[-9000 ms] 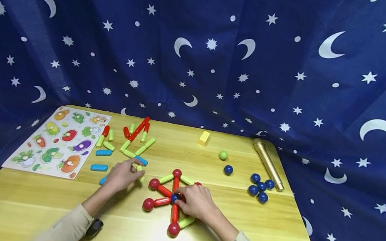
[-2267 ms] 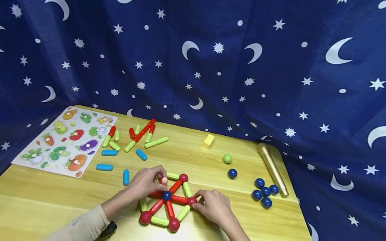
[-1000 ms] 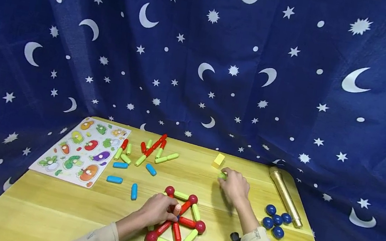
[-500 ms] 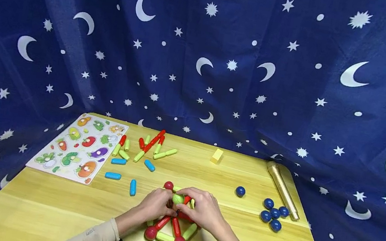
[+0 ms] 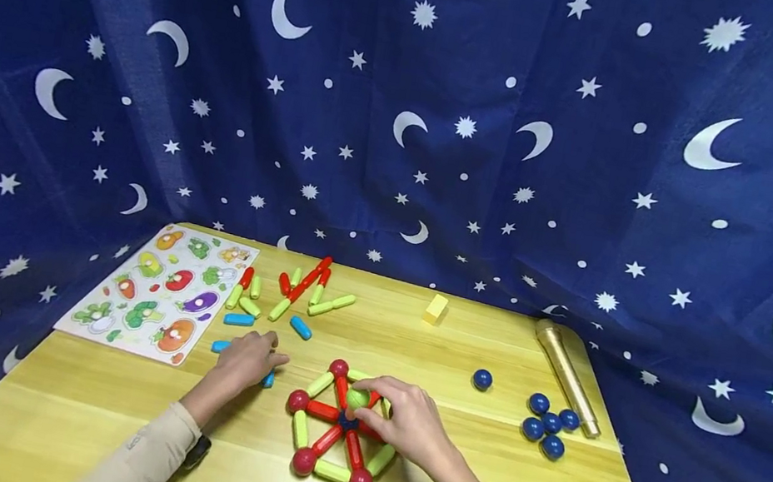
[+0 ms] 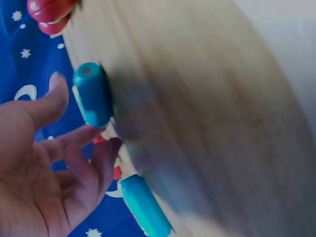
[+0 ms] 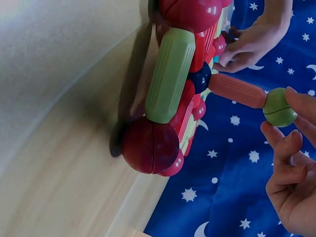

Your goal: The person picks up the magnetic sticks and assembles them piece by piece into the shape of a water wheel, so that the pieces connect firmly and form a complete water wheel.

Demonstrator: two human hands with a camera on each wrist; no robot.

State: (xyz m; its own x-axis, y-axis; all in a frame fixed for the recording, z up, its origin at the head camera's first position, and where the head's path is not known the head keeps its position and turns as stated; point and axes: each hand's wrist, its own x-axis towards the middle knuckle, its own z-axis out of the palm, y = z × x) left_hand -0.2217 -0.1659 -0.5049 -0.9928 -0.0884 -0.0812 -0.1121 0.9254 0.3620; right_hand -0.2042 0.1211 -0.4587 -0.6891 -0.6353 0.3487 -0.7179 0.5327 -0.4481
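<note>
A wheel of magnetic building rods and balls lies flat on the table, with red spokes, light green outer rods (image 5: 300, 430) and dark red balls (image 5: 303, 461). From its dark blue centre ball (image 7: 200, 77) a salmon rod (image 7: 237, 90) stands upright, topped by a green ball (image 7: 280, 107). Thumb and fingers of my right hand (image 5: 412, 424) pinch that ball. My left hand (image 5: 246, 362) holds nothing and reaches over the blue rods left of the wheel. In the left wrist view its thumb is spread from the fingers, close to one blue rod (image 6: 94, 94); a second rod (image 6: 145, 206) lies nearby.
Several loose red and green rods (image 5: 303, 287) lie at the back left, beside a vegetable picture board (image 5: 150, 296). A yellow block (image 5: 435, 309) stands at the back. Several blue balls (image 5: 551, 423) and a gold tube (image 5: 566, 376) are on the right.
The wheel's outer ring has filled in and a rod now stands on its centre. My right hand brought the green ball onto it. My left hand let go of the rod and moved left.
</note>
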